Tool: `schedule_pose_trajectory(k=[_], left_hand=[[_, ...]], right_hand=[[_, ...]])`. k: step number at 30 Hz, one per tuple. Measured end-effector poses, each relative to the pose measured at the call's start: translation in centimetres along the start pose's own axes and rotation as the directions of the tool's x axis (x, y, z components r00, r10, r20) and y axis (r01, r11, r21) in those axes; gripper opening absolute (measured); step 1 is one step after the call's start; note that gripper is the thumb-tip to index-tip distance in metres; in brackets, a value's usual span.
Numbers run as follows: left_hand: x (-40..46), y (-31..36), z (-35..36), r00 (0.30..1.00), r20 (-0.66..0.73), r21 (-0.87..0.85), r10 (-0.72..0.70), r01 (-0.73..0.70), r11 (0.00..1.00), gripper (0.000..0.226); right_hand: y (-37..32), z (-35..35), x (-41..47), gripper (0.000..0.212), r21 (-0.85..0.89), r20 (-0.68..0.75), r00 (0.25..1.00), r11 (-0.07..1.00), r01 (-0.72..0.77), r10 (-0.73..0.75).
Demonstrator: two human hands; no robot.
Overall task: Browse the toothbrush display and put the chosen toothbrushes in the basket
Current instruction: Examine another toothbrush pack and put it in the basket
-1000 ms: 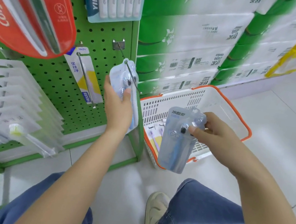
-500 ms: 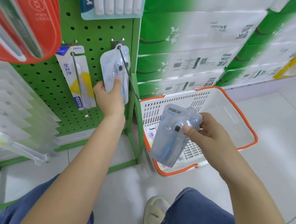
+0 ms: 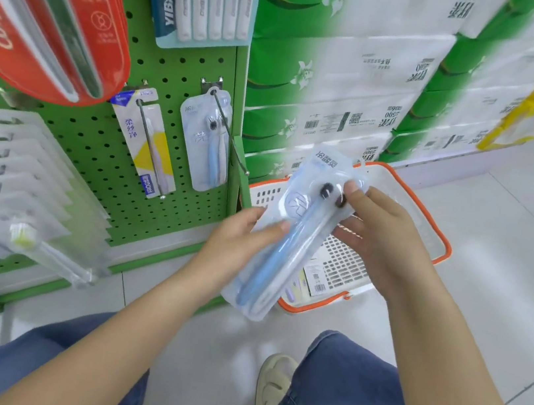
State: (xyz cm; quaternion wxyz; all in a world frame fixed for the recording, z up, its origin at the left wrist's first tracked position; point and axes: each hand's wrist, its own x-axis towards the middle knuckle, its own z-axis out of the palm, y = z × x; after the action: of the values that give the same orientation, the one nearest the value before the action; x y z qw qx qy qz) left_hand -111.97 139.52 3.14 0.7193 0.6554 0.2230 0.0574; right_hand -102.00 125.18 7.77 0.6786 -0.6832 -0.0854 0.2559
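Head view: clear toothbrush pack [image 3: 292, 230], tilted above the white-and-orange basket [image 3: 429, 223], is pinched by both the left hand [image 3: 239, 239] and right hand [image 3: 382, 233], right of the green pegboard [image 3: 100, 149].

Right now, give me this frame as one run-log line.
left hand: holds toothbrush pack | right hand: pinches pack top | pack: over basket, not in | twin pack: on peg
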Motion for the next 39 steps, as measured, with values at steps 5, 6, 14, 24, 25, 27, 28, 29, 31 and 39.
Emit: schedule_pose_trajectory(k=[5,6,14,24,25,27,28,29,31,39], left_hand=[[-2.4,-1.0,-1.3,0.983,0.181,0.022,-0.03,0.027,0.999,0.012],[-2.6,-1.2,-1.6,0.987,0.16,0.024,0.0,-0.004,1.0,0.012],[-2.9,-2.0,-3.5,0.969,-0.026,0.326,0.247,-0.225,0.918,0.011],[-3.3,-2.5,-4.7,0.905,-0.066,0.634,0.42,-0.287,0.718,0.02],[-3.3,-2.5,-4.7,0.906,-0.067,0.628,0.417,-0.286,0.723,0.021],[-3.3,-2.6,-4.7,0.905,-0.066,0.625,0.419,-0.29,0.725,0.022],[-3.3,-2.7,-4.7,0.905,-0.065,0.628,0.421,-0.291,0.721,0.022],[-3.2,-2.7,-4.7,0.905,-0.063,0.63,0.421,-0.291,0.72,0.023],[-3.1,-2.8,-4.6,0.908,-0.055,0.625,0.414,-0.292,0.724,0.023],[-3.0,-2.8,-4.6,0.921,-0.036,0.595,0.389,-0.293,0.748,0.024]], right_hand=[[0.1,0.7,-0.3,0.014,0.162,-0.016,0.998,0.985,-0.065,0.068],[0.2,1.0,-0.2,0.013,0.183,-0.015,0.997,0.981,-0.071,0.075],[0.4,3.5,0.1,0.036,0.091,-0.095,0.99,0.991,-0.094,0.103],[0.7,6.1,-0.4,0.046,0.097,-0.2,0.98,0.995,0.026,-0.006],[0.7,6.2,-0.5,0.046,0.103,-0.208,0.978,0.994,0.034,-0.011],[0.7,6.5,-0.5,0.044,0.128,-0.225,0.974,0.991,0.041,-0.012],[0.6,6.6,-0.5,0.041,0.136,-0.229,0.973,0.99,0.045,-0.013],[0.6,6.6,-0.5,0.039,0.14,-0.231,0.973,0.989,0.05,-0.017],[0.5,6.7,-0.6,0.036,0.143,-0.234,0.972,0.988,0.057,-0.022],[0.5,6.8,-0.5,0.04,0.128,-0.24,0.97,0.989,0.07,-0.038]])
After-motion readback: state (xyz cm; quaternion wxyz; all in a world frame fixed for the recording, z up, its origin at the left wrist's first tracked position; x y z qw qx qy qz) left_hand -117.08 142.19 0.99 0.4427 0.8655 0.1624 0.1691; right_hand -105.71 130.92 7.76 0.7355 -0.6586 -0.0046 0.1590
